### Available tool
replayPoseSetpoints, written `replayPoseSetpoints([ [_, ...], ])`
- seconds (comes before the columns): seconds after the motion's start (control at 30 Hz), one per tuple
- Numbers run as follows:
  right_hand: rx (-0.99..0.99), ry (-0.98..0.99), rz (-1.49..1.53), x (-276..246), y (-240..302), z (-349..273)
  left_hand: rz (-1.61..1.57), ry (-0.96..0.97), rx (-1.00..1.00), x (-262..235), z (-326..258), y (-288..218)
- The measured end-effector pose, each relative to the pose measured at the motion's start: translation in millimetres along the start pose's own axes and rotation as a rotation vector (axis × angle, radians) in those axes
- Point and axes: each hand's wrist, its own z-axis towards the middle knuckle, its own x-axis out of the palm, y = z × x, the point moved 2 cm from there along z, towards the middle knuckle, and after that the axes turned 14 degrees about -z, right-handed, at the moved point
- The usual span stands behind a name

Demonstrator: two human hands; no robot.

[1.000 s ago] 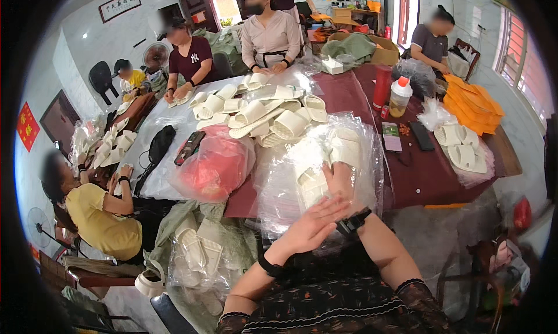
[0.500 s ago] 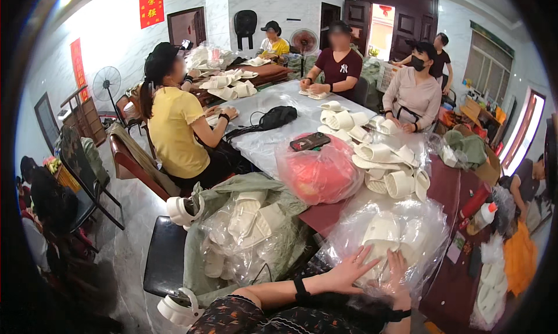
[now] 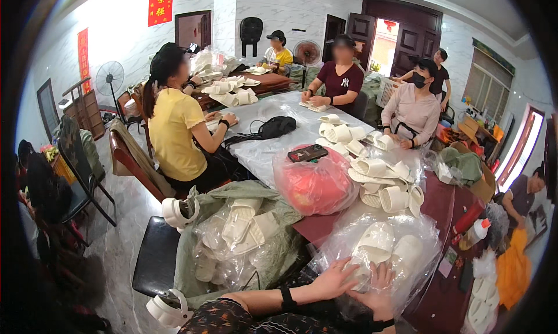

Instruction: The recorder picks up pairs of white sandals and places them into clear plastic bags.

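In front of me a clear plastic bag [image 3: 427, 232] with white slippers lies at the near end of the table. One slipper [image 3: 375, 244] shows its broad strap, and another [image 3: 408, 251] rests to its right. My left hand [image 3: 336, 280] touches the bag's near left side, fingers apart. Flat on the bag, just below the slippers, is my right hand [image 3: 376, 290], its fingers stretched out. Whether the slippers are fully inside the bag I cannot tell. Beyond the bag, loose white slippers [image 3: 398, 199] are heaped.
A green woven sack [image 3: 189, 244] of bagged slippers stands on a black chair [image 3: 154, 258] to my left. A red bundle [image 3: 317, 186] in plastic carries a phone [image 3: 307, 153]. A white bottle [image 3: 474, 235] is at right. Co-workers sit around the table.
My hands have drawn slightly back toward me, and the slippers in the bag show more plainly. The whole view has shifted a little.
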Motion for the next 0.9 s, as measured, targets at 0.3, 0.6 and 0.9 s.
replayPoseSetpoints([
  [0.3,0.073,-0.078,0.084,14,1,13,-0.224,0.048,-0.197,-13,-9,0],
  [0.6,0.140,-0.114,0.027,32,8,23,-0.242,-0.019,-0.095,-14,-7,25],
  [0.9,0.148,-0.099,0.068,22,12,29,-0.088,0.080,-0.320,-55,5,6],
])
